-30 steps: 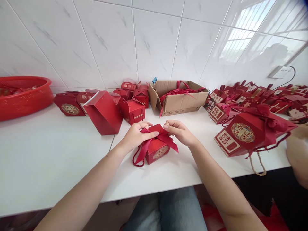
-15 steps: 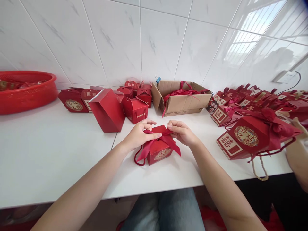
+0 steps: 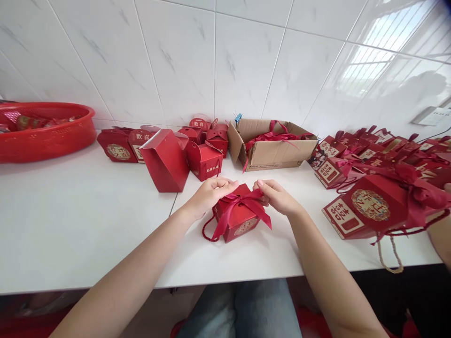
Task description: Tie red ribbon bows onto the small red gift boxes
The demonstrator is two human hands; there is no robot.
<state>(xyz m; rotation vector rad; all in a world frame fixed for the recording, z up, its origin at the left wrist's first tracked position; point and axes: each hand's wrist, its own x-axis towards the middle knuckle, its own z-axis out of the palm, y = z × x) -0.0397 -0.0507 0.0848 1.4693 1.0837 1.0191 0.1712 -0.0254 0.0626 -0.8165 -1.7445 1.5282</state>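
A small red gift box (image 3: 237, 219) with a gold emblem on its front and a red cord handle sits on the white counter (image 3: 88, 220) in front of me. A dark red ribbon (image 3: 246, 204) is tied in a bow across its top. My left hand (image 3: 209, 195) pinches the bow's left loop at the box's top left. On the other side, my right hand (image 3: 276, 197) pinches the right loop. Both hands rest against the box.
Several open red boxes (image 3: 165, 159) stand behind the small box. A cardboard carton (image 3: 271, 150) holds red ribbons. Finished ribboned boxes (image 3: 369, 206) crowd the right side. A red basket (image 3: 45, 131) sits far left. Another person's arm (image 3: 442, 234) shows at the right edge.
The bow's loops have been drawn outward and the knot looks tighter. My hands stay on the ribbon. The view has shifted slightly left.
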